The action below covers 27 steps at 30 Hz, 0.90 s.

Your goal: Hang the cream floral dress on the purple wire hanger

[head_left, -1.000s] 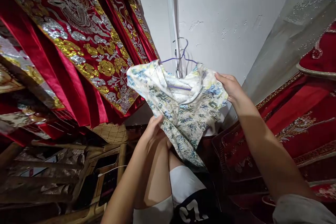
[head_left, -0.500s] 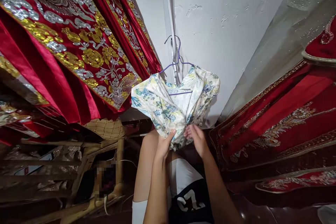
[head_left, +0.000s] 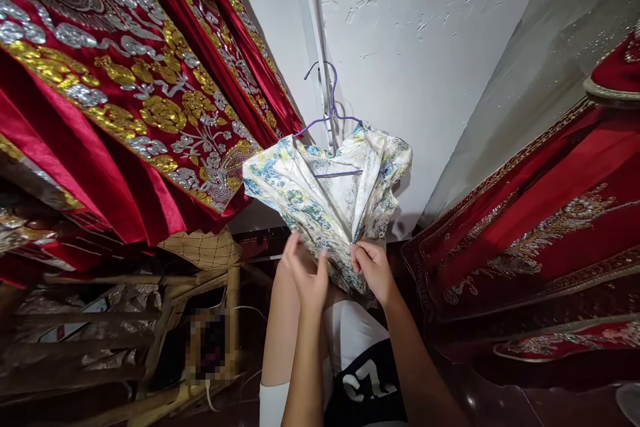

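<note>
A cream garment with a blue and green floral print hangs on a purple wire hanger in front of the white wall. My left hand grips the lower front of the garment from the left, fingers curled into the cloth. Just to its right, my right hand pinches the opposite front edge. The two hands are close together at the garment's lower opening. The hem below them is hidden behind my hands.
Red robes with gold and silver embroidery hang at the left, and more red embroidered cloth lies at the right. A bamboo frame stands at the lower left. A white conduit runs up the wall.
My right hand has come down from the garment's right shoulder to its lower front, next to my left hand. The garment has closed up and now hangs narrower.
</note>
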Tool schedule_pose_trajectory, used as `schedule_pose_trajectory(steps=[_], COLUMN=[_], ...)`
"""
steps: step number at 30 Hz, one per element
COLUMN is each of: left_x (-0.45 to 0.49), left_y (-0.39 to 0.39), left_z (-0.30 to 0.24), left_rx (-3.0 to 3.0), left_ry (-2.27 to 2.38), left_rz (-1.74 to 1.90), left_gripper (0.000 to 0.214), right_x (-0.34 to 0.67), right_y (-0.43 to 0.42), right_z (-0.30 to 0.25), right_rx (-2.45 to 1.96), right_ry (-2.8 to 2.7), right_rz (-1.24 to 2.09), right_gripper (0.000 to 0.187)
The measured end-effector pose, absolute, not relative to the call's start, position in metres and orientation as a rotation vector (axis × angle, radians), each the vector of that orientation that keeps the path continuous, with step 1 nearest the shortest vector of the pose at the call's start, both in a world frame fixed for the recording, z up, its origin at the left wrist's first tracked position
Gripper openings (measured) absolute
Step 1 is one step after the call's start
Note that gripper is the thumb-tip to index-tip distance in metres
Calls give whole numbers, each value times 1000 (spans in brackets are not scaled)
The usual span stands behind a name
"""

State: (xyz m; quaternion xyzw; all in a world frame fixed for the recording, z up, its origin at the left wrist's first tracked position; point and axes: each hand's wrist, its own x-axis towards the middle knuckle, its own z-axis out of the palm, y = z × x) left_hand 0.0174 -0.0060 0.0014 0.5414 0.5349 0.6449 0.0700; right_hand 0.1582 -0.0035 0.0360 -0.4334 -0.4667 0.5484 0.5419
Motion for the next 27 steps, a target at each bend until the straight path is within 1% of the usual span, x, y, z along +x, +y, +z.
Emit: schedule_pose_trajectory(steps=[3,4,7,9,14,17,19,20,22,24,25,26,27], left_x=[28,31,40,46,58,55,47,42,32,26,25,25,26], left_y=[-3,-1,7,13,19,21,26,31,43,61,71,81,90], left_z=[7,9,15,19,29,42,57,67,92,122,137,152,165], left_rx=[2023,2072,2129,2203,2398,2427,2427,2413,2338,2235,2211,2225,2268], left_ry=[1398,1349,1325,1355,1539,1564,1479,1418,1311,1236,1205,1170,1134], left_rz=[1558,1475,1345,1212,566,336,390,502,886,1308,1460,1551,1595], left_gripper=[18,10,12,14,9,13,13,12,15,29,35,36,33], right_x=[162,164,177,187,200,194,187,184,180,179,179,179,179], right_y=[-3,-2,7,24,97,125,128,125,115,105,102,100,100], right_z=[42,44,59,78,160,203,214,215,212,207,205,204,204], right_rx=[-1021,-1024,-1040,-1039,-981,-870,-857,-856,-844,-831,-821,-808,-795], right_ry=[-1196,-1226,-1285,-1268,-1095,-1184,-1268,-1310,-1384,-1435,-1459,-1482,-1502], right_rz=[1392,1409,1372,1315,1199,1101,1064,1050,1012,980,975,971,965], right_gripper=[30,29,31,32,30,28,30,31,32,32,32,31,31])
